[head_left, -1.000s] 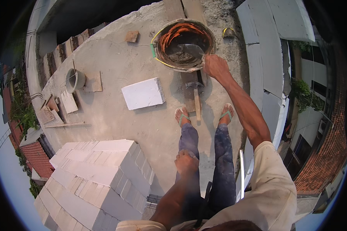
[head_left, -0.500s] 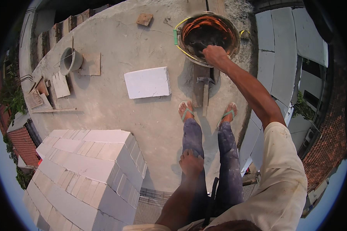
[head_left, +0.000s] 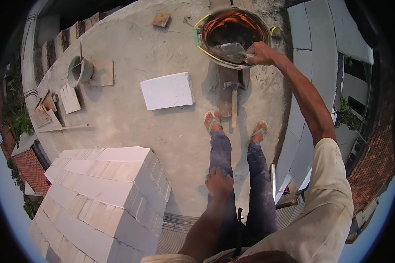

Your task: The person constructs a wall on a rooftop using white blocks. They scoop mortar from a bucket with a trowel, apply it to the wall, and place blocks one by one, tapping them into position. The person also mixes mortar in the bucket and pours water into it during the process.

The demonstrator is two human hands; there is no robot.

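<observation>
My right hand [head_left: 261, 54] grips the handle of a metal trowel [head_left: 229, 51], whose grey blade, smeared with mortar, is inside a dark bucket [head_left: 265, 33] with an orange inside and a yellow handle. The bucket stands over wooden planks [head_left: 227, 105]. A hammer [head_left: 234, 107] with a wooden handle lies on them, just below the bucket. My left hand [head_left: 219, 179] rests on my left leg, its fingers loosely bent and apart, holding nothing. A white block [head_left: 166, 90] lies on the concrete floor left of the bucket.
A tall stack of white blocks [head_left: 92, 197] fills the lower left. A grey bucket [head_left: 85, 72], wood scraps [head_left: 48, 111] and a small square offcut [head_left: 161, 19] lie at the left and back. Grey panels [head_left: 316, 87] line the right edge, with rooftops beyond. Steps [head_left: 61, 41] lie beyond the back-left edge.
My right hand has lifted the trowel, which was down in the bucket half a second ago, and moved it rightward, so the blade now shows. My left hand stays on my leg.
</observation>
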